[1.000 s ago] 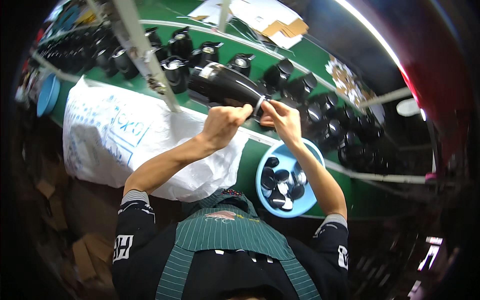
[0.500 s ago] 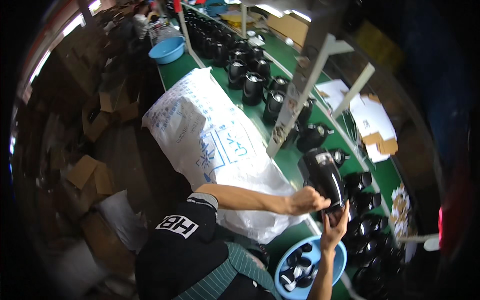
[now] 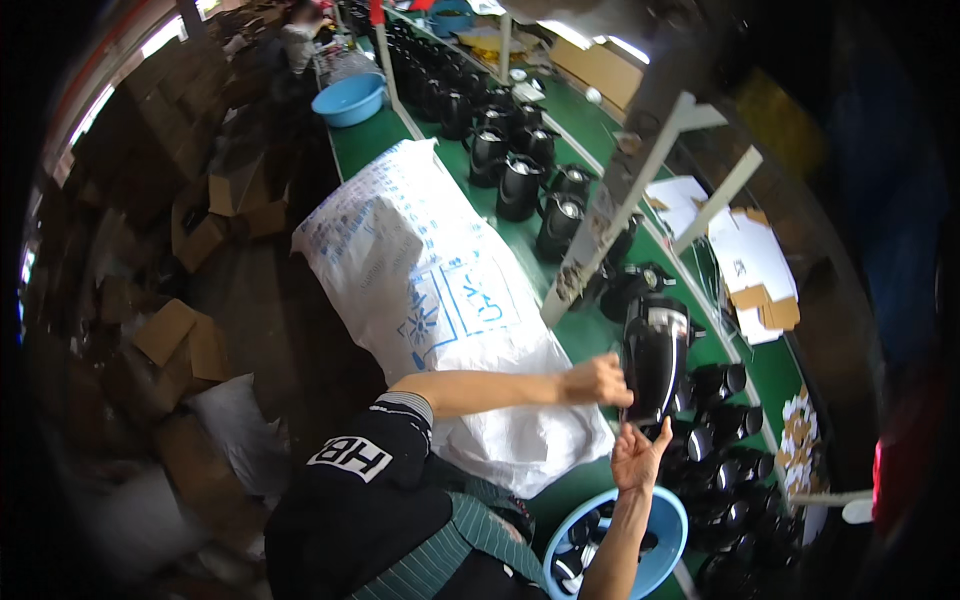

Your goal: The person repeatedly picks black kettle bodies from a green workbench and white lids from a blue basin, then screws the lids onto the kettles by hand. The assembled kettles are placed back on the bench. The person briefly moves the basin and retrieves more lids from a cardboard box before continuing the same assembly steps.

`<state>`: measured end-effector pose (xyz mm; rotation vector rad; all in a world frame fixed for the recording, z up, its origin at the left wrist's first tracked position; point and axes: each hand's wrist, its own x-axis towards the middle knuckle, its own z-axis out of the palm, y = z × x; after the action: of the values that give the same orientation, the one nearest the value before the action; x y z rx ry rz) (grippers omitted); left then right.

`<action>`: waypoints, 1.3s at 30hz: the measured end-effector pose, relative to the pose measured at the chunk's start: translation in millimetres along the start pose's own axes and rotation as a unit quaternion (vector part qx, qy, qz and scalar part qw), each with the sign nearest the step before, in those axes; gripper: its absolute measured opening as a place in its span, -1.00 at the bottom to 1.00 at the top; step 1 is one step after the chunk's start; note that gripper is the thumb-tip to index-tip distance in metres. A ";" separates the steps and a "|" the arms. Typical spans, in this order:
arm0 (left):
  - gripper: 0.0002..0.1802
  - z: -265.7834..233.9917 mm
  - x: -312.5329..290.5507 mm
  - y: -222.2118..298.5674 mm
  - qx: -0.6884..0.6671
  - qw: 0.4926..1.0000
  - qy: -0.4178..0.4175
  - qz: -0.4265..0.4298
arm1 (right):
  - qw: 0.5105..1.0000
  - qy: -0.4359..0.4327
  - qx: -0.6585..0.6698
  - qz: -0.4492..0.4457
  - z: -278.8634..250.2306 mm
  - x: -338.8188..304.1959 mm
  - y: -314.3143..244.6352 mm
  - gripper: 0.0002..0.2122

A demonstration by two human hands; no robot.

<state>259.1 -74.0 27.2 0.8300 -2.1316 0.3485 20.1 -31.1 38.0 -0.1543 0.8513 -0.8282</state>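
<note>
A glossy black jug (image 3: 655, 365) with a pale patch near its far end lies tilted at the right, its near end toward me. My right hand (image 3: 640, 457) is at that near end, palm turned up, thumb and fingertips against it. Beside the jug's left edge is my left hand (image 3: 597, 382), its fingers curled into a fist; whatever they pinch, if anything, is too small to make out. Below the hands stands a light-blue basin (image 3: 672, 535) with black and pale small parts in it, partly hidden by my right forearm.
A big white sack (image 3: 400, 262) with blue print lies along the green bench (image 3: 360, 148), left of the jug. Rows of black jugs (image 3: 520, 188) stand beyond; more lie at the right (image 3: 735, 420). A post (image 3: 640, 190) rises among them. Cardboard boxes (image 3: 180, 340) fill the left floor.
The jug has swung so that its near end points more straight toward me. My left fist has moved left and slightly away; my right hand has shifted left with the jug's end.
</note>
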 end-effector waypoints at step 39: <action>-0.61 163.3 102.0 -59.8 -0.247 0.876 0.036 -0.413 | 0.702 0.197 -0.397 -0.558 -26.1 -66.0 -113.8 -0.57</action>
<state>155.8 -245.0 -0.6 1.2742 -1.4929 -0.5809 -90.0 -57.7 109.7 -1.4262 1.5166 -1.6017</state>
